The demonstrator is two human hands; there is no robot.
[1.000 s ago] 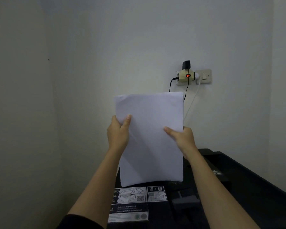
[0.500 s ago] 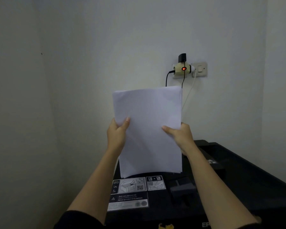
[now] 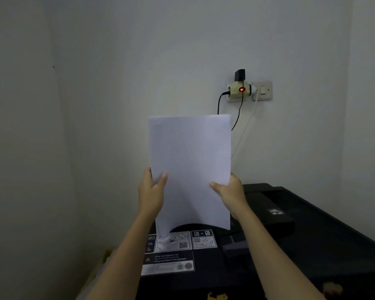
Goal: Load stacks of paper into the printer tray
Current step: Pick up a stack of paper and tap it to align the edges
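Note:
A white stack of paper [image 3: 191, 161] stands upright above the black printer [image 3: 301, 241]. My left hand [image 3: 152, 191] grips its left edge and my right hand [image 3: 231, 195] grips its right edge, thumbs on the front. The stack's lower edge bows, with its bottom left corner down at the printer's rear tray [image 3: 232, 245], near the instruction stickers [image 3: 173, 241]. The tray slot itself is mostly hidden behind the sheets.
A wall socket with a multi-plug adapter and red light [image 3: 241, 89] sits above the paper, with black and white cables hanging down behind the printer. A light switch [image 3: 262, 90] is beside it. A bare wall stands close on the left.
The paper has moved down toward the printer, and its lower edge now curves against the tray area. Both hands kept their grip on the sides.

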